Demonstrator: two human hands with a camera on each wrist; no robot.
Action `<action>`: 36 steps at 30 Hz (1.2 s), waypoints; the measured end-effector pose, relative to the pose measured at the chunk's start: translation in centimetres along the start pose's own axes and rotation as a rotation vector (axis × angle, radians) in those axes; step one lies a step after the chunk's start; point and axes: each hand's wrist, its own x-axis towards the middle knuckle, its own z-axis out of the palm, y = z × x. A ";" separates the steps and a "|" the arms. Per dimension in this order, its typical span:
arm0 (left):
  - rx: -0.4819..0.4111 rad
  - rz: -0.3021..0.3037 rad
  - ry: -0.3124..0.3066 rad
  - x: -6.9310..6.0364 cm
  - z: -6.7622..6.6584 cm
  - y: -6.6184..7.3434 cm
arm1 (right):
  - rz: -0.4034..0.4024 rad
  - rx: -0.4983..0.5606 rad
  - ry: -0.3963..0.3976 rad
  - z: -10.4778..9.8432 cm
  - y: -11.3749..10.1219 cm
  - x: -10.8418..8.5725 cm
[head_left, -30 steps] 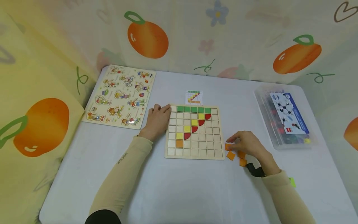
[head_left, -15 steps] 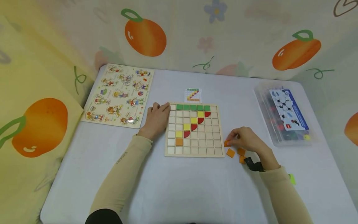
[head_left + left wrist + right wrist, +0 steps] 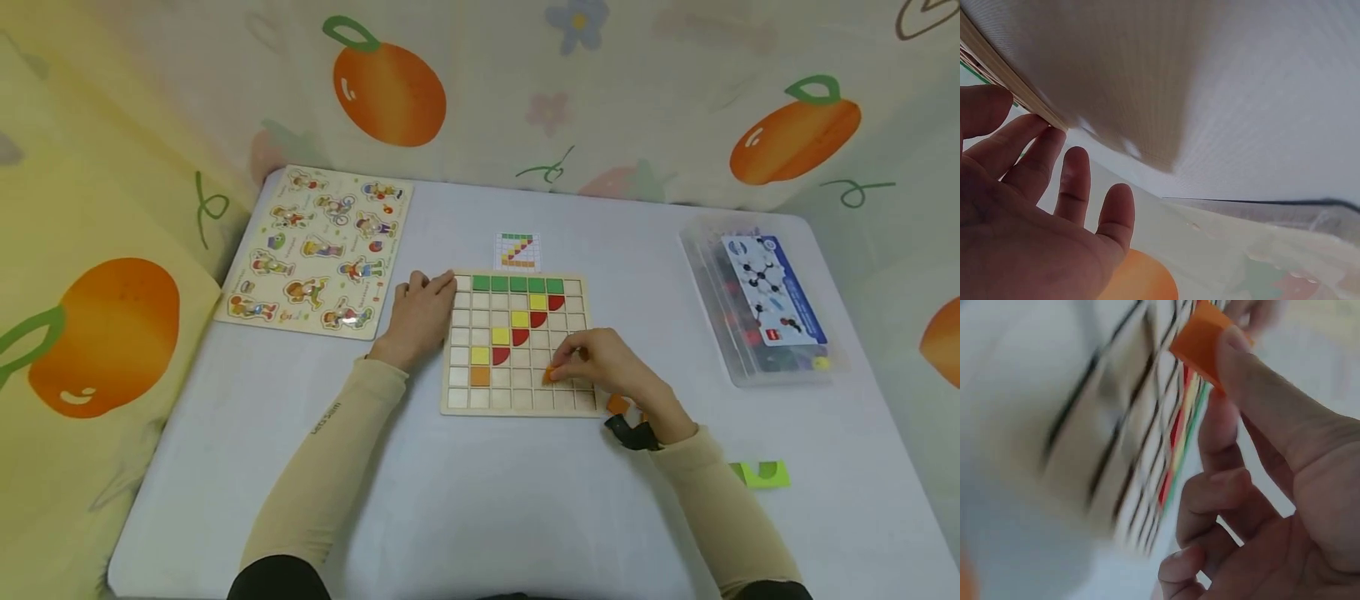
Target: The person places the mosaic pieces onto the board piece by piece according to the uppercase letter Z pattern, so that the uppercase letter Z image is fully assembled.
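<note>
A square wooden grid board (image 3: pixel 522 399) lies on the table, with a top row of green tiles (image 3: pixel 517 284), a diagonal of yellow squares (image 3: pixel 500 336) and red quarter-round pieces (image 3: pixel 501 356), and one orange square (image 3: pixel 479 377) at lower left. My left hand (image 3: pixel 420 321) touches the board's upper left edge with its fingertips; in the left wrist view the fingers are fairly straight against that edge. Over the board's lower right part, my right hand (image 3: pixel 611 362) pinches an orange square tile (image 3: pixel 1200 340) between thumb and fingers. More orange tiles (image 3: pixel 617 405) lie beside the board, partly hidden by that hand.
A small pattern card (image 3: pixel 518 252) lies just behind the board. At back left is a picture puzzle board (image 3: pixel 318 250) with cartoon figures. A clear plastic box (image 3: pixel 765 300) stands at right. Bright green pieces (image 3: pixel 768 474) sit near the right forearm.
My right hand has picked up an orange tile from beside the board and carried it left, over the grid. The left hand has stayed at the board's edge.
</note>
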 end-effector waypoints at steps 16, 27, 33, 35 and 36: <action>0.002 0.005 -0.009 -0.1 0.2 0.5 | 0.031 -0.157 0.066 5.1 -4.7 3.1; -0.009 -0.001 -0.010 -0.1 0.4 0.5 | -0.097 -0.067 0.040 4.2 -3.8 1.7; -0.001 0.007 0.020 0.0 0.1 0.3 | -0.019 -0.030 0.070 1.8 -1.6 0.2; 0.000 0.007 0.023 0.0 0.1 0.3 | 0.015 -0.042 0.086 1.1 -0.7 -0.3; 0.002 0.008 0.023 0.0 0.0 0.2 | 0.035 -0.051 0.092 0.9 -0.2 -0.5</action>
